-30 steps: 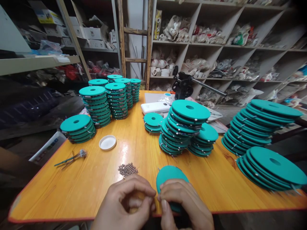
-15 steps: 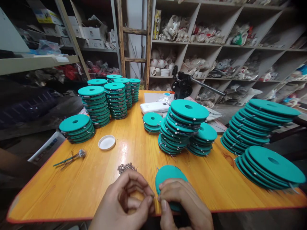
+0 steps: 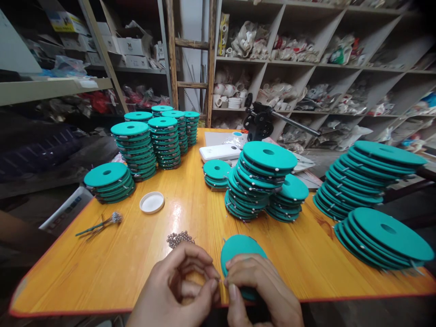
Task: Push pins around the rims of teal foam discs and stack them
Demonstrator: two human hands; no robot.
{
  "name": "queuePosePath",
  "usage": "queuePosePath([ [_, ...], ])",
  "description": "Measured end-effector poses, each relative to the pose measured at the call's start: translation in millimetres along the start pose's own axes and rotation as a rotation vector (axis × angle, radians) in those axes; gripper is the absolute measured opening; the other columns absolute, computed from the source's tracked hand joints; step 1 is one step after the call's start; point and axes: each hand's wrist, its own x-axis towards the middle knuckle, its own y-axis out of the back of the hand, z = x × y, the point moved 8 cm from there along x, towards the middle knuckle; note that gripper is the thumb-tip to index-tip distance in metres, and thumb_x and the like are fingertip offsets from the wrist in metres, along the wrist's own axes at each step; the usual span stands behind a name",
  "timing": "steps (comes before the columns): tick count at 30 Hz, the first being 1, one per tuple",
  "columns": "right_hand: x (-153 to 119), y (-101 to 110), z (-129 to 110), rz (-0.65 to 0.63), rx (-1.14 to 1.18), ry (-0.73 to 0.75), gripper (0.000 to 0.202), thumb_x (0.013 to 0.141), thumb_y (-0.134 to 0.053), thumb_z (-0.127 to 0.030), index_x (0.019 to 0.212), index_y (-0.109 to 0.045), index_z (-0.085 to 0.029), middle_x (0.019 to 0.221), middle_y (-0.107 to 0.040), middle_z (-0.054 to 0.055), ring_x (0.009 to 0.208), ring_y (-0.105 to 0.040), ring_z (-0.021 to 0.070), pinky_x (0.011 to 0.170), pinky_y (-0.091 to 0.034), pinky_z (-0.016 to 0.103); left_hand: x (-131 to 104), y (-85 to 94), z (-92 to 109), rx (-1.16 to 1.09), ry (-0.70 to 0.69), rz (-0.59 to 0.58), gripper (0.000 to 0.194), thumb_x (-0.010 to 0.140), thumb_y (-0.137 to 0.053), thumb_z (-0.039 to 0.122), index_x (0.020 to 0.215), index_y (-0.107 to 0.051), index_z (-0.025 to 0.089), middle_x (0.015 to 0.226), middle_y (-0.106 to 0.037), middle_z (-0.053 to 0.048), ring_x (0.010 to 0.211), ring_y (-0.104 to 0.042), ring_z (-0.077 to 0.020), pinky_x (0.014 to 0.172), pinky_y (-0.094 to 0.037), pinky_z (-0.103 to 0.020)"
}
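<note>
The left grip (image 3: pixel 162 290) and, just beside it, the right grip (image 3: pixel 264 281) are pinching closed; anything they are holding is too small to tell. Dark beads (image 3: pixel 180 238) are lying just beyond the left grip, a teal disc (image 3: pixel 241 249) partly behind the right.

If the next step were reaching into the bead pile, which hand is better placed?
Probably the left hand: it sits close to the bead pile, partly overlapping it in this view. The right hand is farther off, in front of the nearest teal disc.
</note>
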Motion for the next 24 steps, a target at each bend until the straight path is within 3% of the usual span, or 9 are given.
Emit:
queuePosePath([
  [6,0.8,-2.6,-3.0,0.006,-0.006,0.007,0.016,0.078,-0.051,-0.003,0.076,-0.053,-0.018,0.063,-0.06,-0.001,0.064,-0.063,0.0113,0.062,-0.053,0.024,1.0,-0.6,-0.5,0.031,-0.041,-0.033,0.013,0.081,-0.069,0.023,0.089,-0.06,0.018,0.079,-0.067,-0.002,0.066,-0.066,-0.0111,0.059,-0.053,-0.015],
  [10,0.7,-6.0,-4.2,-0.054,-0.022,0.01,0.016,0.079,-0.051,-0.003,0.075,-0.053,-0.019,0.063,-0.06,-0.001,0.065,-0.062,0.013,0.062,-0.053,0.026,1.3,-2.6,-2.7,0.089,-0.081,-0.116,0.009,0.085,-0.065,0.025,0.091,-0.062,0.019,0.082,-0.066,-0.002,0.069,-0.067,-0.0127,0.059,-0.054,-0.016],
  [14,-3.2,-0.5,-1.3,-0.052,-0.069,0.024,0.015,0.082,-0.062,-0.013,0.097,-0.062,-0.018,0.084,-0.068,0.005,0.077,-0.068,0.0155,0.067,-0.058,0.026,0.4,-2.1,0.2,0.114,-0.045,-0.104,0.012,0.086,-0.065,0.027,0.085,-0.059,0.018,0.078,-0.063,-0.001,0.07,-0.067,-0.0144,0.063,-0.053,-0.021],
  [16,-7.6,-1.1,-2.1,-0.059,-0.048,0.071,0.021,0.084,-0.065,-0.016,0.105,-0.065,-0.02,0.093,-0.069,0.006,0.081,-0.069,0.0155,0.069,-0.059,0.025,0.3,-2.3,3.3,0.075,-0.033,-0.08,0.014,0.085,-0.067,0.026,0.082,-0.056,0.018,0.075,-0.062,0.0,0.068,-0.065,-0.0131,0.063,-0.053,-0.021],
  [21,-19.4,0.1,7.6,0.049,0.0,-0.028,0.016,0.083,-0.054,-0.007,0.089,-0.062,-0.019,0.092,-0.066,0.006,0.086,-0.067,0.0142,0.073,-0.056,0.024,1.8,-5.3,1.4,-0.137,-0.037,-0.085,0.029,0.086,-0.069,0.028,0.079,-0.042,0.019,0.068,-0.063,0.003,0.059,-0.063,-0.0103,0.058,-0.05,-0.02],
  [24,-20.5,-1.2,6.3,0.045,-0.022,-0.033,0.016,0.084,-0.058,-0.015,0.099,-0.063,-0.018,0.098,-0.066,0.007,0.091,-0.067,0.0158,0.078,-0.056,0.026,2.6,-4.5,-1.9,-0.147,-0.052,-0.1,0.027,0.087,-0.067,0.027,0.083,-0.042,0.02,0.071,-0.065,0.003,0.059,-0.064,-0.0106,0.057,-0.05,-0.02],
])
